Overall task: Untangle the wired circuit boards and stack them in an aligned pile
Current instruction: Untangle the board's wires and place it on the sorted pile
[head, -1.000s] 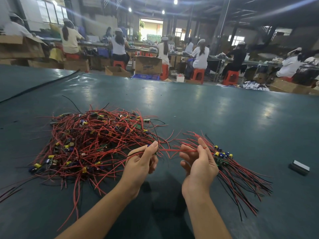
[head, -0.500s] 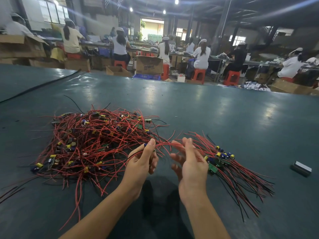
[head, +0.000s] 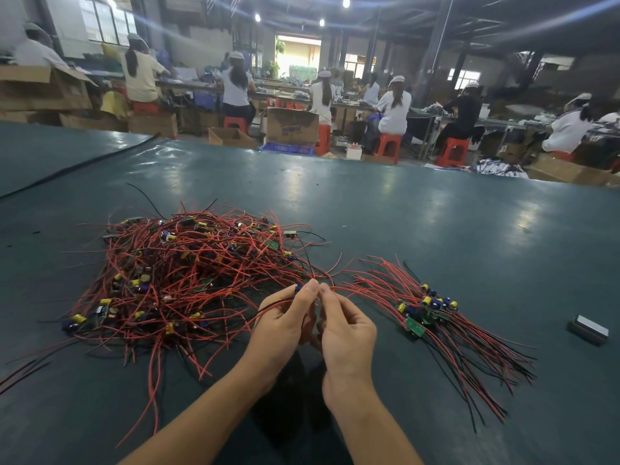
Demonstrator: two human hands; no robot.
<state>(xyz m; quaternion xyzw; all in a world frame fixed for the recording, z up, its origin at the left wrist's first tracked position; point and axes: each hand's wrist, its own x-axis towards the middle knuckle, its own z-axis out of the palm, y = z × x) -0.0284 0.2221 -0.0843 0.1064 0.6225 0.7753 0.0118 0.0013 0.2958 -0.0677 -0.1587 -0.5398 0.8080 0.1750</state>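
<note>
A big tangled heap of red-wired circuit boards (head: 188,283) lies on the dark green table, left of centre. To the right sits a smaller pile of boards (head: 426,310) with their red and black wires fanned toward the near right. Between the two, my left hand (head: 285,327) pinches a small board with a blue part at its fingertips, its red wires trailing back into the heap. My right hand (head: 345,330) is right beside it, fingers curled, pinching the red wire at the same spot.
A small dark rectangular block (head: 588,329) lies on the table (head: 402,213) at the right. A black strip (head: 77,166) crosses the far left. Beyond the far edge, several people sit at benches among cardboard boxes.
My right hand has swung left from the small pile and closed its fingers, meeting my left hand. The left hand has held its pinch on the board and risen slightly.
</note>
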